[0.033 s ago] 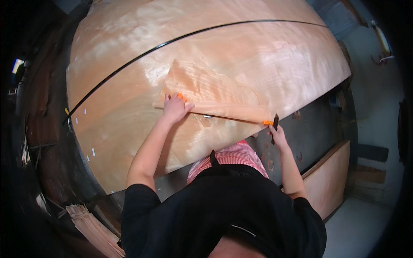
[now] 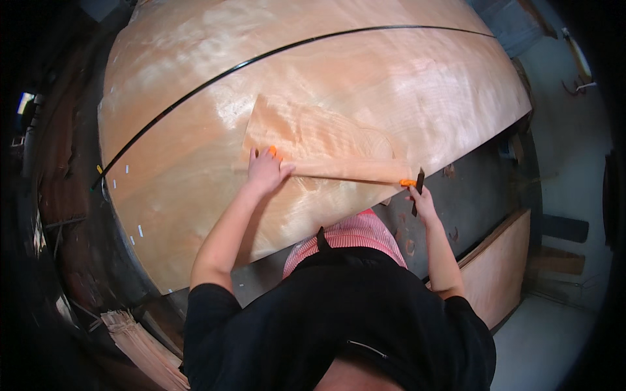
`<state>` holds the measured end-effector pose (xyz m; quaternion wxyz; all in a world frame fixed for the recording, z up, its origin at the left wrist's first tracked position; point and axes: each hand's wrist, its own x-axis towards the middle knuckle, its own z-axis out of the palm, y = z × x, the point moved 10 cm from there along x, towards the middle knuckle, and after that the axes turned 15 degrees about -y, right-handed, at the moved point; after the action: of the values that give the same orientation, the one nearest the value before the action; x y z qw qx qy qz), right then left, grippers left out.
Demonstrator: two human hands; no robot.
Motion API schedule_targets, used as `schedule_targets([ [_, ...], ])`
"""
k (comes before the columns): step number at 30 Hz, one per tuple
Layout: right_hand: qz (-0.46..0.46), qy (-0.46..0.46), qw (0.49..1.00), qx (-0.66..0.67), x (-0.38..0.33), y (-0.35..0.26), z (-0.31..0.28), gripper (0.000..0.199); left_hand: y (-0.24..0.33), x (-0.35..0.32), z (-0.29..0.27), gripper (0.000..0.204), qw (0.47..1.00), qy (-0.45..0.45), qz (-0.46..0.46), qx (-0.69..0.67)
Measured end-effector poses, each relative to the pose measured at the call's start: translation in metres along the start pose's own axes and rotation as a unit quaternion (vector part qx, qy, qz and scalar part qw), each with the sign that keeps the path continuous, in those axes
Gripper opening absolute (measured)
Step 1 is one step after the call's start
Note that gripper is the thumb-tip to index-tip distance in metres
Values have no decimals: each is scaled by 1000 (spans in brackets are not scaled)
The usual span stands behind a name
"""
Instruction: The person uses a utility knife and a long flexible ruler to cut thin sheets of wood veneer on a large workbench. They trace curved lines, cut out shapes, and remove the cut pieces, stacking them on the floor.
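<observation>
A narrow strip of thin wood veneer [image 2: 339,170] lies across a larger loose veneer piece [image 2: 300,127] on a broad veneer sheet [image 2: 182,215]. My left hand [image 2: 266,171] rests on the strip near its left end, thumb apart from the fingers, with orange covers on some fingertips. At the strip's right end my right hand [image 2: 422,201] is closed around a dark, flat, blade-like tool [image 2: 418,192] held nearly upright. An orange cover on one right finger touches or nearly touches the strip's end. The tool's lower part is partly hidden by the hand.
A long thin black rod [image 2: 241,65] curves across the sheet beyond the veneer pieces. Small white tape bits [image 2: 139,231] dot its left side. A wood panel [image 2: 502,267] leans at lower right, and veneer strips [image 2: 140,345] are stacked at lower left.
Almost nothing differs. The view has shifted slightly, and both hands keep their places on the strip and the tool.
</observation>
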<state>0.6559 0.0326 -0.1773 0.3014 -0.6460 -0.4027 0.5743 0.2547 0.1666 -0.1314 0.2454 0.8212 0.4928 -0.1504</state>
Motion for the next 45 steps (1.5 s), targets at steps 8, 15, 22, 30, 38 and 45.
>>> schedule_targets([
  [8, 15, 35, 986, 161, 29, 29, -76, 21, 78, -68, 95, 41, 971, -146, 3, -191],
  [15, 18, 5, 999, 27, 86, -1, -107, 25, 33, -29, 12, 37, 934, 328, -135, -48],
  [22, 29, -92, 993, -62, 133, -7, -89, 23, 22, -23, 35, 24, 944, 254, -197, -72],
  [30, 69, -109, 992, -9, 145, 12, -83, 14, 55, -80, 42, 15, 913, 368, -113, -138],
  [38, -56, -15, 987, -152, 196, -45, -122, 16, 37, -3, 19, 21, 924, 339, -163, -70],
  [45, -20, -103, 991, -79, 166, -62, -77, 15, 38, -9, 38, 49, 908, 346, -221, -83],
])
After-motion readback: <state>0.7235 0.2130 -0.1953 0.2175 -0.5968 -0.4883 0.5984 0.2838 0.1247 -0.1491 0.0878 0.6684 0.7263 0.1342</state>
